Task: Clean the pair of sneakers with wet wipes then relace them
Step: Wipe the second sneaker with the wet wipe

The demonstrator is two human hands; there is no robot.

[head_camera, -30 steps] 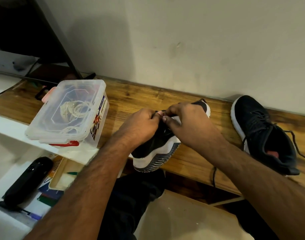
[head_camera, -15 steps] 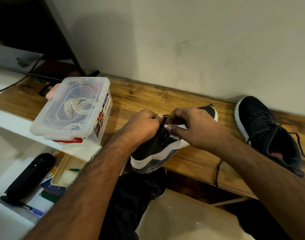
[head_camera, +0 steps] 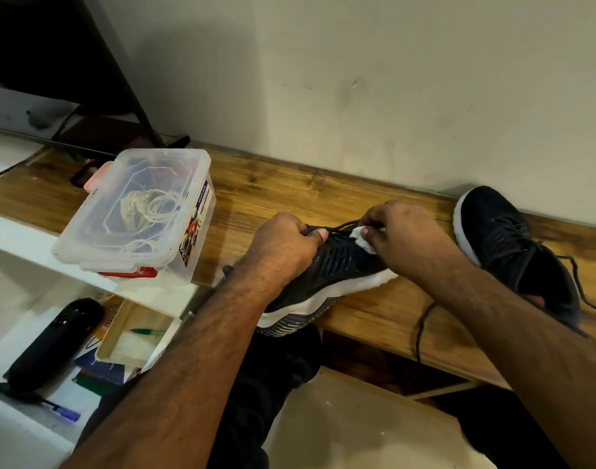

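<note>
A black sneaker [head_camera: 327, 275] with a white sole lies on its side at the front edge of the wooden shelf [head_camera: 276, 194]. My left hand [head_camera: 283, 248] grips its upper and pinches a black lace [head_camera: 343, 227] at the thumb. My right hand [head_camera: 404, 235] pinches the same lace's other end and holds a crumpled white wipe [head_camera: 360, 236] against the shoe. The second black sneaker [head_camera: 513, 245] lies at the right by the wall, its loose lace [head_camera: 580, 279] trailing off to the right.
A clear plastic box [head_camera: 137, 211] with coiled cord inside stands on the shelf's left end. Below left, a white ledge holds a black device [head_camera: 49, 346], a small tray with a green pen [head_camera: 144, 331], and a blue pen [head_camera: 63, 412]. A black cable [head_camera: 421, 330] hangs over the shelf's edge.
Both hands and the sneaker shifted slightly right on the shelf. The hands drew apart a little, stretching the lace between them, and the white wipe now shows under my right fingers.
</note>
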